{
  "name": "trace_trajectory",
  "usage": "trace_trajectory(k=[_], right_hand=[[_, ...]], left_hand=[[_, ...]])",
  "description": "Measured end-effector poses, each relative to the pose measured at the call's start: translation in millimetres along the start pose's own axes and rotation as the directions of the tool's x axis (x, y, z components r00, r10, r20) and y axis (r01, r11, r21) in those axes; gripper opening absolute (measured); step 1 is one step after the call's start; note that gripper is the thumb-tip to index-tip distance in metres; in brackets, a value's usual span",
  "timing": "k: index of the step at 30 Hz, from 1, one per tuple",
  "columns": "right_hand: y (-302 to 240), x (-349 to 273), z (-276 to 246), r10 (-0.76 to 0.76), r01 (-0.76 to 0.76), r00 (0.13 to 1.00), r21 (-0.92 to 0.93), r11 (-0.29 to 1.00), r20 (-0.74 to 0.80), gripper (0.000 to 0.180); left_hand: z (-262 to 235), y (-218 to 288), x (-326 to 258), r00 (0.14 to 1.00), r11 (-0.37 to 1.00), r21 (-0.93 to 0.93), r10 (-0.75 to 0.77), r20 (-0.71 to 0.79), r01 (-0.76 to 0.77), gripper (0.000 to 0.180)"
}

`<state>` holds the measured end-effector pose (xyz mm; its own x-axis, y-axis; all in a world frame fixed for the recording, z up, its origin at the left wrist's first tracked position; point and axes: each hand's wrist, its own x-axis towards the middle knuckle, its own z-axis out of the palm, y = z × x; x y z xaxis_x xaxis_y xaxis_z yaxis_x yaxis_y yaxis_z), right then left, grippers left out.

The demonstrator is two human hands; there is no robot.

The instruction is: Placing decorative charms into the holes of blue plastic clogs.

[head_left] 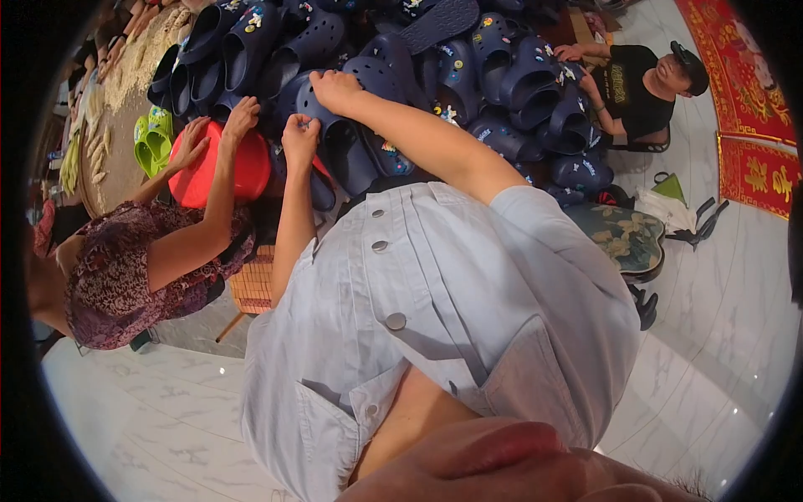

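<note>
A navy foam clog (347, 157) with round holes lies directly in front of me at the near edge of a large heap of similar clogs. My right hand (336, 90) is closed over its holed upper, the fingers curled and their tips partly hidden. Close to the same clog's left side, my left hand (300, 138) is held in a pinch. Whatever sits between those fingertips, if anything, is too small to name. Small colourful charms decorate several clogs around, such as a clog (457, 71) to the right of my right hand.
On my left, a person in a patterned top (155, 259) has both hands at a red plastic container (222, 171). Green clogs (153, 140) lie beyond it. Another person in a black shirt (640, 88) reaches into the heap from the right. A patterned cushioned seat (619, 238) stands nearby.
</note>
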<state>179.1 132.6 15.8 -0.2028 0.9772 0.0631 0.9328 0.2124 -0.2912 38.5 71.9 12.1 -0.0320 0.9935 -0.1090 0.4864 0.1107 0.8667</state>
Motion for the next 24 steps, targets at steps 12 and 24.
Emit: trace_trajectory(k=[12, 24], right_hand=[[13.3, -126.5, -89.3, -0.105, 0.169, 0.981, 0.463, 0.870, -0.161, 0.011], [53.0, -190.2, -22.8, -0.031, 0.051, 0.998, 0.420, 0.906, -0.055, 0.024]], left_hand=[[-12.5, 62.3, -61.4, 0.859, 0.884, 0.048, 0.438, 0.265, -0.466, 0.016], [49.3, 39.6, -67.8, 0.540, 0.428, 0.351, 0.488, 0.686, -0.833, 0.018]])
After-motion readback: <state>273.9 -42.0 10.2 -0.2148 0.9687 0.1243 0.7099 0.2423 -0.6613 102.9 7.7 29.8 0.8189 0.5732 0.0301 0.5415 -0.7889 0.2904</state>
